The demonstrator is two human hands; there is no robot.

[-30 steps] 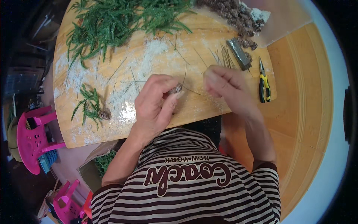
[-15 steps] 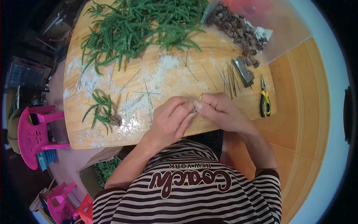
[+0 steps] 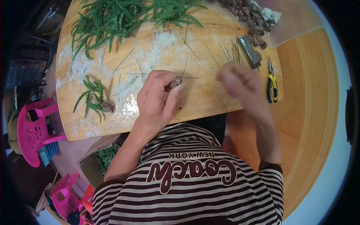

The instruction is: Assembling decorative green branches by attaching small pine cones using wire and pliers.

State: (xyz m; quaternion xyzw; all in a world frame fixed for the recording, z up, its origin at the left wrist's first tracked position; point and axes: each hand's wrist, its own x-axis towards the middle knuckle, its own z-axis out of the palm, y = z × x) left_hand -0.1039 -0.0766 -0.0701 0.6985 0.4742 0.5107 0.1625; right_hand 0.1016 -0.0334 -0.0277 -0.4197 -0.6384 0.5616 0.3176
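Observation:
My left hand (image 3: pixel 157 99) pinches a small brown pine cone (image 3: pixel 174 82) with thin wire ends sticking out of it, held just above the wooden table (image 3: pixel 210 101). My right hand (image 3: pixel 240 84) is blurred with motion, off to the right of the cone, near a bundle of thin wires (image 3: pixel 234 52); its fingers look apart and I see nothing in them. A finished green sprig with a cone (image 3: pixel 95 99) lies on the table's left side.
A heap of green sprigs (image 3: pixel 123 17) covers the far side of the table. A pile of brown cones (image 3: pixel 251 17) lies at far right, a grey metal bar (image 3: pixel 249 50) beside it. Yellow-handled pliers (image 3: pixel 272 80) rest at the right edge. Pink plastic chairs (image 3: pixel 33 129) stand at left.
My two hands were together on the cone; now my right hand has pulled away to the right toward the wires. The left hand keeps the cone.

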